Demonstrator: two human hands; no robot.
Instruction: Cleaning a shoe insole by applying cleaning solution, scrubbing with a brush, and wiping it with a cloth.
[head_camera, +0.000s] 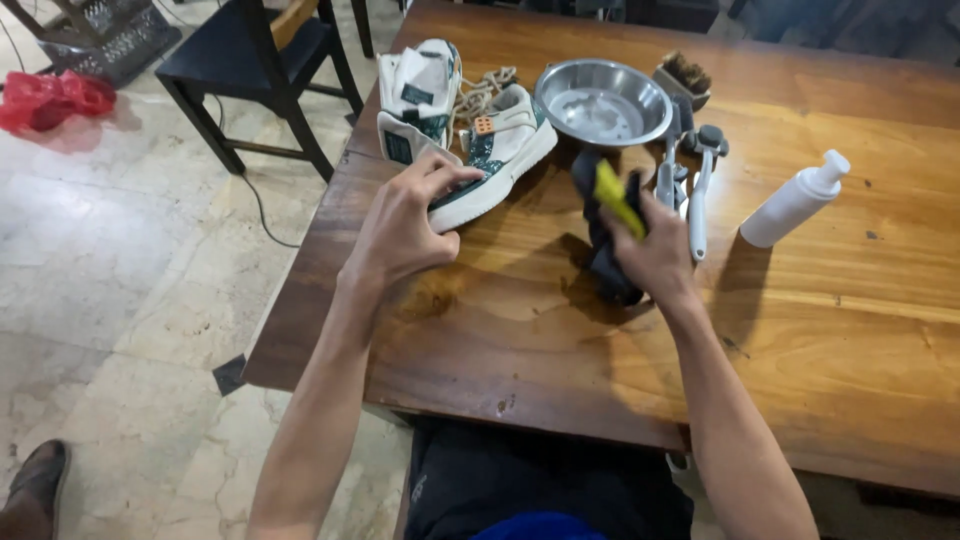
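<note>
So the left hand (405, 225) is curling its fingers down onto the heel end of a white and green sneaker (490, 165), fingertips pressing on the shoe's back edge, which is lying on the near left part of the wooden table (820, 330). A second matching sneaker (418, 100) is sitting just behind it near the table's left edge, with a tangle of beige laces (485, 92) poking out between the two. The right hand (660, 255) is closing around a dark cloth (600, 235) with a yellow-green patch showing, fingers wrapped tight on it, and the cloth is hanging down touching the tabletop just right of the sneaker. Behind that hand a metal bowl (603, 102) is sitting, and beside it a wooden brush with dark bristles (685, 78). A couple of grey-handled brushes (700, 190) are lying side by side right of the cloth. Further right a white pump bottle (795, 200) is lying tilted on its side, well apart from the hands. Off the table to the left a dark chair (255, 65) is standing on the tiled floor, with a red bag (50, 100) near it.
</note>
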